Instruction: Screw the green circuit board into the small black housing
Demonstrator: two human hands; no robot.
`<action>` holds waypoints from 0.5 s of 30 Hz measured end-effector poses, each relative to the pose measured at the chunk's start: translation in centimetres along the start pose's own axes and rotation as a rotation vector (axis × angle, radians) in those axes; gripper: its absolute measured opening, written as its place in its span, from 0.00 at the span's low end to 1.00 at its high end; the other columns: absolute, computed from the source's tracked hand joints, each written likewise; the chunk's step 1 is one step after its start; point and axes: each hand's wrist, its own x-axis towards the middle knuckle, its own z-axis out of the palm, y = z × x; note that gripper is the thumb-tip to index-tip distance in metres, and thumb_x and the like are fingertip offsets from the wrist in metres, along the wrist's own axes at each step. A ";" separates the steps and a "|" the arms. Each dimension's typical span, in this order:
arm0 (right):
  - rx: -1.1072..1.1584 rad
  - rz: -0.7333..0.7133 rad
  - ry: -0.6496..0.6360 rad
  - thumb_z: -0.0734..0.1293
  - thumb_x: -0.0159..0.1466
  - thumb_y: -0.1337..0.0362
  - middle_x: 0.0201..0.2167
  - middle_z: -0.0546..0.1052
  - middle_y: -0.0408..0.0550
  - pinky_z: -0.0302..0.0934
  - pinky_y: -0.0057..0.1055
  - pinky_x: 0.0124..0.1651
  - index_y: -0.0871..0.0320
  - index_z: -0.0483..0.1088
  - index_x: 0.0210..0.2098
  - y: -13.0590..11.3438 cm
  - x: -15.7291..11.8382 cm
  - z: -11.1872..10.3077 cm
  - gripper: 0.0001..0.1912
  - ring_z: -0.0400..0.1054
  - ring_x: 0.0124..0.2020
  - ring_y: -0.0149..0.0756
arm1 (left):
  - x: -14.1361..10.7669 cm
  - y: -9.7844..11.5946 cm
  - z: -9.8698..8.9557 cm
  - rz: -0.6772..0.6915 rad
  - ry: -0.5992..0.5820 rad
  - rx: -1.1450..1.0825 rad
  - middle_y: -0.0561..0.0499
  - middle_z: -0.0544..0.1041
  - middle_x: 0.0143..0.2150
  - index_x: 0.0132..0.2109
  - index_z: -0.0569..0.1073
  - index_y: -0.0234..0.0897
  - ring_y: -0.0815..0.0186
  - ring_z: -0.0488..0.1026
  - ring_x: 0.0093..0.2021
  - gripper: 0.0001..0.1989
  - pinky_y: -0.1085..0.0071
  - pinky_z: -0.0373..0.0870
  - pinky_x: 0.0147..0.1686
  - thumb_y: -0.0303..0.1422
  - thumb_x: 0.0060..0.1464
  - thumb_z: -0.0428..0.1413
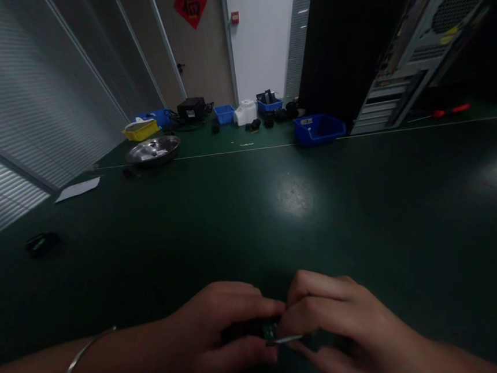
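Observation:
Low in the view, my left hand (222,329) is closed, thumb and fingers pinching a small green circuit board (269,331). My right hand (341,319) meets it from the right, its fingers bent and closed over the board's right side. Under the right fingertips a thin, pale-edged flat piece (287,339) sticks out along the board. Whether this piece is part of the board or separate, I cannot tell. Both hands are over the dark green table (210,224), their fingertips close together. Much of the board is hidden behind the fingers.
Along the back stand a metal bowl (165,143), a yellow bin (142,131), a blue bin (319,129), a white plastic housing (245,112) and a black power box (191,108). A computer case (386,100) is at the right. A dark object (42,244) and paper (78,189) lie left.

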 end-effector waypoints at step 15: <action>0.037 0.023 0.091 0.64 0.60 0.76 0.34 0.75 0.47 0.65 0.26 0.34 0.53 0.71 0.43 -0.4 0.2 -0.2 0.15 0.71 0.33 0.34 | -0.3 -0.3 0.1 -0.017 0.069 -0.074 0.47 0.74 0.34 0.49 0.73 0.36 0.67 0.69 0.31 0.12 0.72 0.64 0.32 0.36 0.61 0.51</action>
